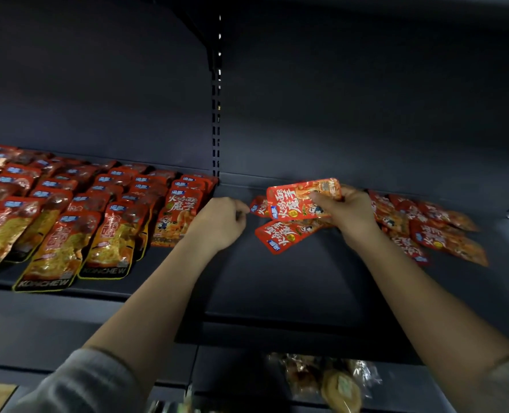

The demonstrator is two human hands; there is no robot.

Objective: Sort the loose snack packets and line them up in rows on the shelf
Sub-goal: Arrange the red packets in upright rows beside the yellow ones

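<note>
Fingers of the right hand (348,210) pinched a red snack packet (302,199) above the shelf (277,281). At nine o'clock, the left hand (222,222) was curled, holding nothing visible. Loose packets (432,228) lay at three o'clock; rows (68,210) filled the far left.

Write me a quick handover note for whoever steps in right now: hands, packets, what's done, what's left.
Right hand: grips one red packet, lifted above the shelf.
Left hand: fingers curled, holding nothing, between the rows and the loose packets.
Done: the left bay holds neat overlapping rows of packets, ending in a red column beside the upright post.
Left: a loose packet lies askew under the held one, another pokes out behind it, and a loose pile sits to the right of the right hand. All need lining up in the right bay, held packet first.
</note>
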